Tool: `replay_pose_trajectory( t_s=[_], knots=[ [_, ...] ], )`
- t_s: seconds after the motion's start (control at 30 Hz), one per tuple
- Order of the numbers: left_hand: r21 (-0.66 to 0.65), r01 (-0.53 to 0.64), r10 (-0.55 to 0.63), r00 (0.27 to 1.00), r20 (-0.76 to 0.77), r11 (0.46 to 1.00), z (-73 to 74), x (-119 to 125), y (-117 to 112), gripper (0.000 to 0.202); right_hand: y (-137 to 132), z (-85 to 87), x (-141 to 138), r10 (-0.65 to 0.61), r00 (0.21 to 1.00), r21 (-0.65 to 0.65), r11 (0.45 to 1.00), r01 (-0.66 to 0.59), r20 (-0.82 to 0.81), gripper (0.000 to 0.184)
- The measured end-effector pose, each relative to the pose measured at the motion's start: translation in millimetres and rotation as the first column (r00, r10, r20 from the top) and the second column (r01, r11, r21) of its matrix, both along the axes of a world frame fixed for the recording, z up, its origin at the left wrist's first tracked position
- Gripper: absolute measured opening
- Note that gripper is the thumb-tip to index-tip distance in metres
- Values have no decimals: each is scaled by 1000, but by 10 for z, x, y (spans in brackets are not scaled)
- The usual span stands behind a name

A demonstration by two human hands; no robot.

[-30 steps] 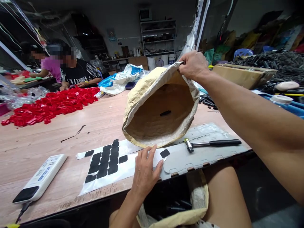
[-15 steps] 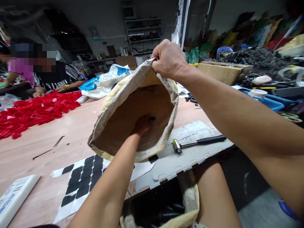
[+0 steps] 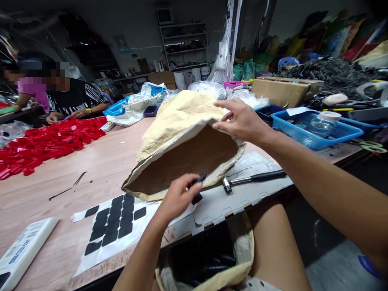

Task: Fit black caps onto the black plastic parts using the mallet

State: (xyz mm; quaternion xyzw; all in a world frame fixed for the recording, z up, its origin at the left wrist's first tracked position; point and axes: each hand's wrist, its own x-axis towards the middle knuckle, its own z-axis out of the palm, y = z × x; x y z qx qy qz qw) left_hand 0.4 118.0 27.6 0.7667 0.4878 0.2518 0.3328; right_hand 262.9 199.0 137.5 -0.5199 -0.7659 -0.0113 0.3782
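Over the table (image 3: 110, 151), mid-frame, I see the left hand (image 3: 178, 195) pinching a black piece (image 3: 200, 178), the right hand (image 3: 242, 121) spread at the sack (image 3: 178, 107). It looks light and creasable; I'd grip its folded rim (image 3: 222, 170).

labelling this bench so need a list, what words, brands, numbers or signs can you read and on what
No text reads clearly enough to quote.
White oblong plastic device: blue and grey print, too blurred.
Blue-and-white plastic bag: faint marks, too blurred.
White container at the back: bluish label, too small.
Small bluish poster, far back: too small to tell any words.
Yellow paper sack: no print visible.
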Motion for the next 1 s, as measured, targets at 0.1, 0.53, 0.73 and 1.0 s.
replay_pose_trajectory(
  t_s=[0.1,0.53,0.73,1.0],
  knots=[
    [-10,134,-134,991,2,991,-122,-136,-271,22,-360,-281,75,-30,999,55,998,32,-29,49],
    [240,-55,108,971,-213,969,-206,-113,388,24,-280,-960,253,132,972,-180,979,-97,194,35],
    [198,-51,70,993,-94,979,-445,-151,-255,22,-966,-1374,704,173,941,-374,926,-55,291,32],
    [248,-157,173,984,-44,956,-524,-89,-236,13,-1144,-1447,360,27,929,-144,989,28,368,22]
  ],
)
